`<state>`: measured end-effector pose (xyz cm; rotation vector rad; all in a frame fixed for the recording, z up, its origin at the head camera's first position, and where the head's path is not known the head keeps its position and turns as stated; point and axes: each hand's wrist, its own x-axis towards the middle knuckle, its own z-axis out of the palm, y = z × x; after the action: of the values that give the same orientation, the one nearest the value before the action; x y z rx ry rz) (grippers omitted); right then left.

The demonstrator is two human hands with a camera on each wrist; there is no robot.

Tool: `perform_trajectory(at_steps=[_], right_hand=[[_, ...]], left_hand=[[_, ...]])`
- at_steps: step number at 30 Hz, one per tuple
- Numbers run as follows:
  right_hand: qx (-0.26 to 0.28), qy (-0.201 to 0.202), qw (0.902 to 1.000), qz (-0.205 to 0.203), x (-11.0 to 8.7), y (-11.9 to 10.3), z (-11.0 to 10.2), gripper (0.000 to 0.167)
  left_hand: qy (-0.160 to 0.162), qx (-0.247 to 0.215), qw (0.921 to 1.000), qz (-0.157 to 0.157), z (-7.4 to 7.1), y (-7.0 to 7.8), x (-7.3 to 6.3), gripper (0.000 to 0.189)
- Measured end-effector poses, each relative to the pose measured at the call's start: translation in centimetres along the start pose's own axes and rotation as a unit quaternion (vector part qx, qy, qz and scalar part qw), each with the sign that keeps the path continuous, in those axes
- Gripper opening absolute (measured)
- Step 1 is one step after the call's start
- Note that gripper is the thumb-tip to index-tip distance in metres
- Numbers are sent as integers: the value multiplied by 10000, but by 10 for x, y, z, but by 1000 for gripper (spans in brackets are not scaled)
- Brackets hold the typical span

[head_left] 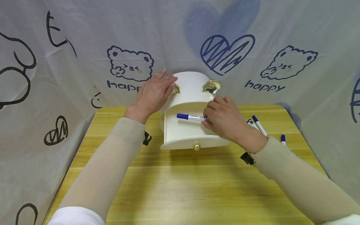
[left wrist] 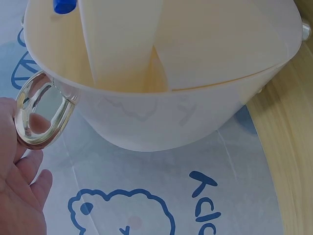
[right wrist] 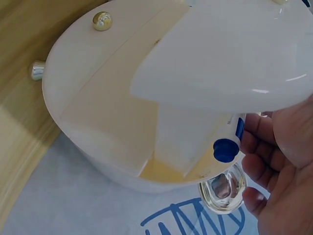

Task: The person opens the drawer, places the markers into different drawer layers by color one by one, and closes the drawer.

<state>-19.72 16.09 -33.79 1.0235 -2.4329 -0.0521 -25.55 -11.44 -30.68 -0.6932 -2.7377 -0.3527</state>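
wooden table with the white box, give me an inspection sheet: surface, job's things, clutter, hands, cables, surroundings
Surface: light wood-grain table, box near its far edge
Job's things: glossy white round-topped box; its white drawer with a round gold knob, standing open; white marker with a blue cap, held across the drawer
Clutter: at least three more white markers on the table's right, some partly hidden
Hands: left hand at the box's shiny gold left ring, grip unclear; right hand pinches the blue-capped marker
Cables: nothing seen
Surroundings: pale sheet with drawn hearts, bears and "happy"
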Motion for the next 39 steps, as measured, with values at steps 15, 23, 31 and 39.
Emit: perform_trajectory(at_steps=[15,23,31,39], right_hand=[[229,-707,9964,-419,11,0,2,25],[177,-809,9945,-641,13,2,4,27],[306,-774,9937,-750,12,2,4,26],[443,-207,9984,-287,10,4,6,22]], left_hand=[[74,-42,9999,90,0,-1,0,44],[58,-17,10000,61,1,-1,1,45],[28,-30,10000,42,1,-1,1,45],[68,-60,9999,43,1,-1,0,44]])
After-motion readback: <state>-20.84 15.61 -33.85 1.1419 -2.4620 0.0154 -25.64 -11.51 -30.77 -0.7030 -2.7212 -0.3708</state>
